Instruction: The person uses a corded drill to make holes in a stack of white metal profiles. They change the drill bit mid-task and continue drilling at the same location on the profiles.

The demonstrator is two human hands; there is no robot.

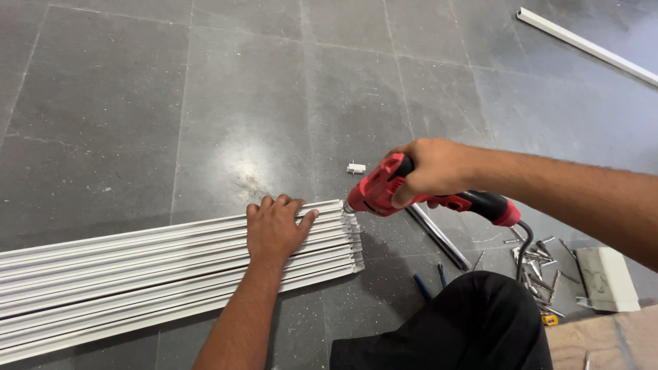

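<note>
Pinning the strips [137,274] flat, left hand [274,229] steadies them; right hand [428,171] clenches drill [384,192] at three o'clock.

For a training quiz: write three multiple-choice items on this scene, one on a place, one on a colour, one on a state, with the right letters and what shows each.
1. Where does the left hand rest?
A. on the bundle of white strips
B. on the bare floor
C. on the person's knee

2. What colour is the body of the power drill?
A. blue
B. red
C. yellow

3. How does the right hand stand to the drill?
A. hovering apart from it
B. closed round it
C. pointing at it

Answers: 1 A, the palm lies flat on the strips near their ends. 2 B, the casing is red with a black grip. 3 B, the fingers wrap its body.
</note>
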